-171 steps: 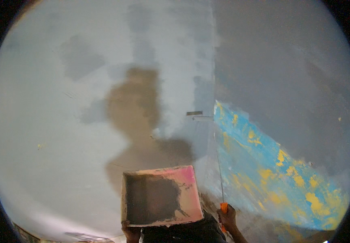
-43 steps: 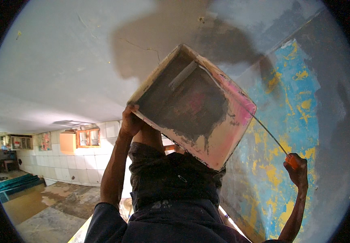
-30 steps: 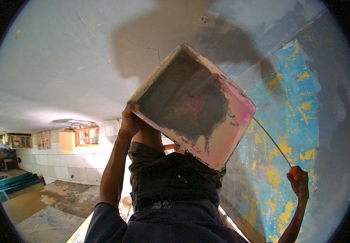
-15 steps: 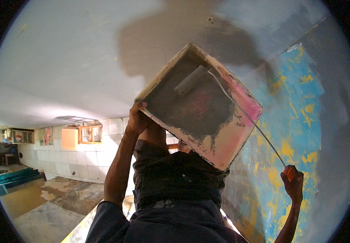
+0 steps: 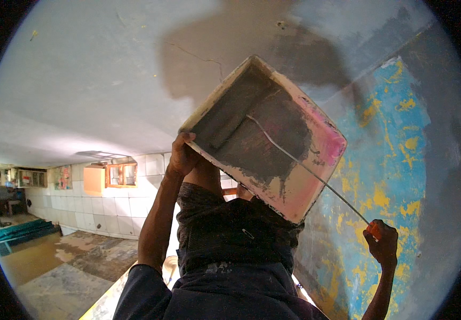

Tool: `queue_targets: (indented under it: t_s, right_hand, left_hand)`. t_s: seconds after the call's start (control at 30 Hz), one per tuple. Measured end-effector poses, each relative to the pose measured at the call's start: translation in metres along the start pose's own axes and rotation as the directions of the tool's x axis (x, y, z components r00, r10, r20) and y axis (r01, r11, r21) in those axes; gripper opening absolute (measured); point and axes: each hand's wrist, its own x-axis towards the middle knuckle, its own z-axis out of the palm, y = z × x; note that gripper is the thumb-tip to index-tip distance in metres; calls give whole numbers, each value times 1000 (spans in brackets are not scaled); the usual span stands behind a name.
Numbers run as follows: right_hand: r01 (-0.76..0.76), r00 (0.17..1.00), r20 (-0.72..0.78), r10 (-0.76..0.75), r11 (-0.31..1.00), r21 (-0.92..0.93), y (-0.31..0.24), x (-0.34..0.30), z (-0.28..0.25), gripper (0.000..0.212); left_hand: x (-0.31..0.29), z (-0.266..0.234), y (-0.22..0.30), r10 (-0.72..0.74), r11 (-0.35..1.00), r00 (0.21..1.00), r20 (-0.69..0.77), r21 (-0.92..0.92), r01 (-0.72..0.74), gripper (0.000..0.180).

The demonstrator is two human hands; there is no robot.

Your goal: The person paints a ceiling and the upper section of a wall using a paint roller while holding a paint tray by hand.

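Observation:
My left hand (image 5: 184, 154) grips the left corner of a paint tray (image 5: 324, 184), its thumb over the rim. The tray is held tilted in front of my body, its beige and pink walls stained and its bottom coated in grey paint. At the right, my right hand (image 5: 382, 240) is closed around the orange handle (image 5: 384, 231) of a paint roller. The roller's thin metal rod (image 5: 316, 173) reaches across the tray's right rim into it. Its grey roller head (image 5: 230, 133) lies in the grey paint and barely stands out from it.
To the right is a wall with blue and yellow patches (image 5: 382, 197) and grey paint. A pale grey surface (image 5: 81, 90) spreads overhead, with my shadow on it. White tiles (image 5: 113, 208), a small wooden-framed window (image 5: 121, 175) and a green stacked bundle (image 5: 25, 232) stand to the left.
The roller head has moved down and toward me within the tray, and its rod has swung lower. My right hand has shifted slightly left; my left hand and the tray stay nearly still.

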Motion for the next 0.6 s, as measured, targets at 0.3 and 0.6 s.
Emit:
queue_targets:
  t_s: [0.3,0.6]
  right_hand:
    - [-130,991,-17,135,977,172,70,-46,-6,15]
    - [-257,962,-1,274,906,337,36,-40,30,16]
  left_hand:
    - [32,-119,-41,367,671,921,130,649,-359,46]
    - [3,-12,-3,85,981,995,-53,179,-75,54]
